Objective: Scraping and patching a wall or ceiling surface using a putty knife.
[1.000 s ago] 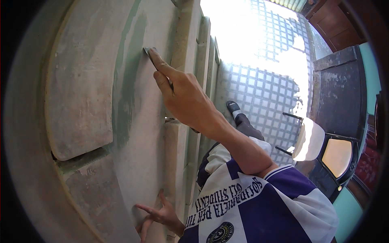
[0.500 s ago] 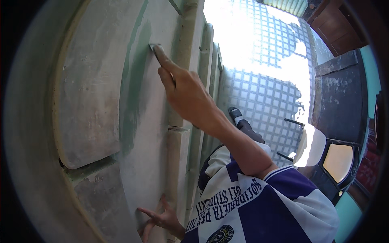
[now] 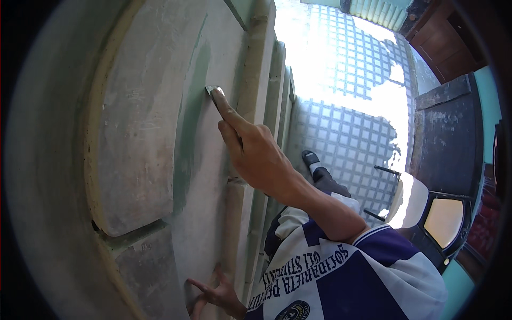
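My right hand (image 3: 261,154) is closed around a putty knife, its index finger stretched along the tool. Only the small metal blade of the putty knife (image 3: 209,90) shows at the fingertip; the hand hides the handle. The blade touches the pale, smeared wall panel (image 3: 210,149), at the right side of a green strip (image 3: 186,138). Lower down, my left hand (image 3: 216,297) is against the same panel with thumb and index finger spread. Its other fingers are partly out of sight, and nothing shows in it.
Raised grey blocks (image 3: 138,128) with a yellowish edge run along the left. Stepped ledges (image 3: 256,80) stand right of the panel. Beyond lie a sunlit tiled floor (image 3: 341,128), a white chair (image 3: 408,200) and a dark panel (image 3: 448,138).
My right hand has drawn the putty knife down along the panel, toward me. The green strip now looks narrower. My left hand stays against the panel; the whole view has shifted slightly.
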A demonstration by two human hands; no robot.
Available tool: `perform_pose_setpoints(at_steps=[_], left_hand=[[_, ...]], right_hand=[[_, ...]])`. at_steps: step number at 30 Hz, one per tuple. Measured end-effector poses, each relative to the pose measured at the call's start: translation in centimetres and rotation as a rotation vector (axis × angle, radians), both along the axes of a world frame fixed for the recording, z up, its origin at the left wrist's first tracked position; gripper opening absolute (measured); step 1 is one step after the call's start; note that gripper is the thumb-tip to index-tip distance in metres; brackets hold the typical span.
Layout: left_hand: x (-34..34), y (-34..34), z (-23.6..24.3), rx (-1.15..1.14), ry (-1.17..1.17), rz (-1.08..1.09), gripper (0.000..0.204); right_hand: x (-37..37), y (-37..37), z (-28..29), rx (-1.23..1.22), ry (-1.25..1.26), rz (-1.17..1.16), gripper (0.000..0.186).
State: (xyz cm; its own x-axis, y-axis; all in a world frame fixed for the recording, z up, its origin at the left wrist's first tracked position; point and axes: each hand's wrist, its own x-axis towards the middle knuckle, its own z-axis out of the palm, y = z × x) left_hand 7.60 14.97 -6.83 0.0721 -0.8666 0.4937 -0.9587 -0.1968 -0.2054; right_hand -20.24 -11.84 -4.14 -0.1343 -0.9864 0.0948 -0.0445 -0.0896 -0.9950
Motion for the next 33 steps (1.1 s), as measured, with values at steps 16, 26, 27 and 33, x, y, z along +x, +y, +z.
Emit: perform_pose_setpoints(at_steps=[16,26,27,33], left_hand=[[-1.2,-0.9,0.9,-0.017,-0.078,0.008,0.104],[0.3,-0.1,0.1,-0.011,-0.131,-0.05,0.106],[0.3,-0.3,-0.1,-0.018,-0.157,-0.054,0.109],[0.2,0.4,0.0,0.067,-0.042,0.059,0.113]], right_hand=[[-2.8,-3.3,1.8,0.097,0.047,0.036,0.051],[-3.1,-4.5,0.0,-0.047,-0.026,-0.021,0.05],[-3.7,-4.5,0.5,-0.007,0.027,0.014,0.05],[-3.0,-4.8,-2.3,-0.154,0.101,-0.012,0.051]])
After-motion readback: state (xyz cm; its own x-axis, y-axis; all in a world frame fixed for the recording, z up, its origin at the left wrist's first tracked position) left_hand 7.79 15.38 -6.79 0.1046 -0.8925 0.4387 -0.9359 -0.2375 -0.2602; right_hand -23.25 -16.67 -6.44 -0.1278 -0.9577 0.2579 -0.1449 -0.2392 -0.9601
